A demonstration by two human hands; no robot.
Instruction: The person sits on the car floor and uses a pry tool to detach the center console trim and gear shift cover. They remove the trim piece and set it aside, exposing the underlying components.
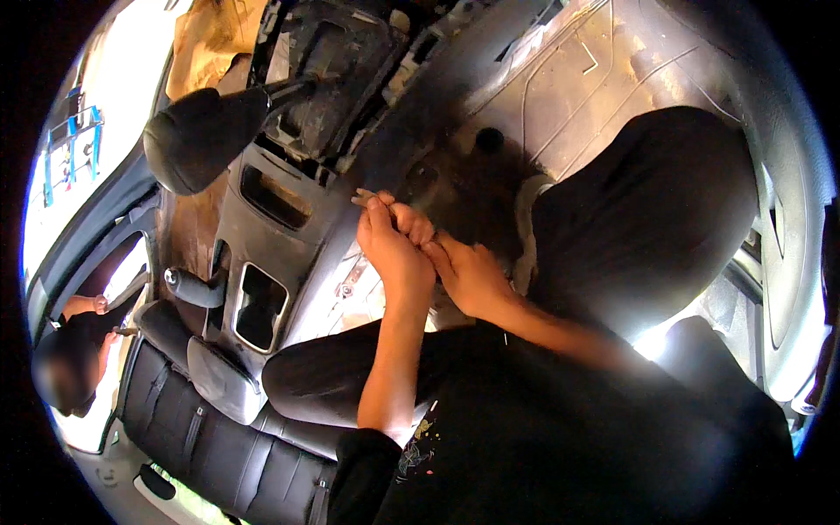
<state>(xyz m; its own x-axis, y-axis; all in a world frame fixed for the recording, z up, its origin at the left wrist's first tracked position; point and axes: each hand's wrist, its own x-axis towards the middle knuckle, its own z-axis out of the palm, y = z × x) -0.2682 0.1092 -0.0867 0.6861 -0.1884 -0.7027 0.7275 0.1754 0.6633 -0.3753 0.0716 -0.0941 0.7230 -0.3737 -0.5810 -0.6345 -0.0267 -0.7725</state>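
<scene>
Forearms (pixel 391 376), bare below black sleeves, converged above a car's stripped floor pan (pixel 604 79). The left one ran nearly straight up, its hand (pixel 391 248) closed in a fist around a slim pale piece (pixel 362 198), whose forked end jutted past the thumb toward the centre console (pixel 271 246). What kind of piece it was could not be told. The right forearm slanted in from the lower right, wrist slightly bent, and its hand (pixel 472 278) met the left one, thumb and fingers bunched together; whether it gripped anything could not be told. Both hands sat between the person's black-clad knees (pixel 647 201).
</scene>
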